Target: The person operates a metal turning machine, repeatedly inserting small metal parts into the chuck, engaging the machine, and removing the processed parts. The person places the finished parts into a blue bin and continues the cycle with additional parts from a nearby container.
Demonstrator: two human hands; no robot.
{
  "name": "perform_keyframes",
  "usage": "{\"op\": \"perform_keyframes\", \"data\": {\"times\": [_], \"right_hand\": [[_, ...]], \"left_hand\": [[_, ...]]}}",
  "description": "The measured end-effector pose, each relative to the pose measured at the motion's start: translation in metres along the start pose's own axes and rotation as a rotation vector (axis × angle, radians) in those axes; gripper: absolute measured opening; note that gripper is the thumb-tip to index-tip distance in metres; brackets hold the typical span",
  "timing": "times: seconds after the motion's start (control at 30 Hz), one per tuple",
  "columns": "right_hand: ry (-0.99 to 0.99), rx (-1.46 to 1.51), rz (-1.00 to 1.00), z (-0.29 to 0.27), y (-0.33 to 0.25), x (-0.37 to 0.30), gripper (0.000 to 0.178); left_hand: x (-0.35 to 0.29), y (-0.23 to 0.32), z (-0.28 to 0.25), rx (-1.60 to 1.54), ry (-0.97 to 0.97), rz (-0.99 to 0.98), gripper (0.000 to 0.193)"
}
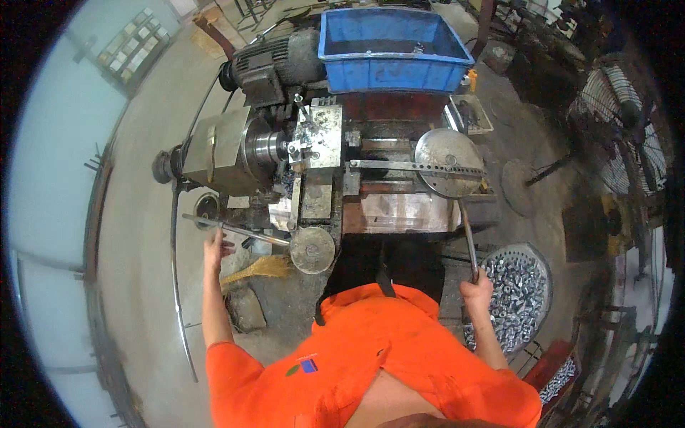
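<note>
My right hand (477, 291) is wrapped round the lower end of a metal lever handle (469, 235). That handle runs up to a large round steel disc (448, 158) at the right end of a small lathe. My left hand (216, 248) is just below a second lever rod (246, 231), its fingers apart; the thumb tip is at the rod, and whether it touches cannot be made out. This rod leads to a smaller disc (312, 250) on the near side. Beyond it are the chuck (265, 148) and a tool block (321, 135) with clamps.
A blue plastic bin (392, 73) and a motor (278, 60) are behind the lathe. At right, a basket holds many small metal parts (510, 296). A straw broom (260, 269) lies at lower left, and a fan (617, 132) stands far right.
</note>
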State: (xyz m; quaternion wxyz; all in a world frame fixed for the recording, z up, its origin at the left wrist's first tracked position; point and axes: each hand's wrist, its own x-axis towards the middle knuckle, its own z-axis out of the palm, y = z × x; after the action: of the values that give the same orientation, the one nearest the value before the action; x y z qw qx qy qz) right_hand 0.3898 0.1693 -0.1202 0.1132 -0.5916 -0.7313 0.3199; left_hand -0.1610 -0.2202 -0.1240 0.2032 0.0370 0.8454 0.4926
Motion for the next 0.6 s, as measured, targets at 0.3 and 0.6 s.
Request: {"op": "perform_keyframes", "data": {"times": [0.3, 0.6], "right_hand": [[0.217, -0.743, -0.103, -0.073, 0.076, 0.134, 0.053], [0.596, -0.731, -0.188, -0.039, 0.012, 0.183, 0.075]], "left_hand": [[-0.05, -0.107, -0.011, 0.113, -0.163, -0.407, 0.031], [0.062, -0.113, 0.032, 0.409, -0.152, 0.132, 0.035]]}}
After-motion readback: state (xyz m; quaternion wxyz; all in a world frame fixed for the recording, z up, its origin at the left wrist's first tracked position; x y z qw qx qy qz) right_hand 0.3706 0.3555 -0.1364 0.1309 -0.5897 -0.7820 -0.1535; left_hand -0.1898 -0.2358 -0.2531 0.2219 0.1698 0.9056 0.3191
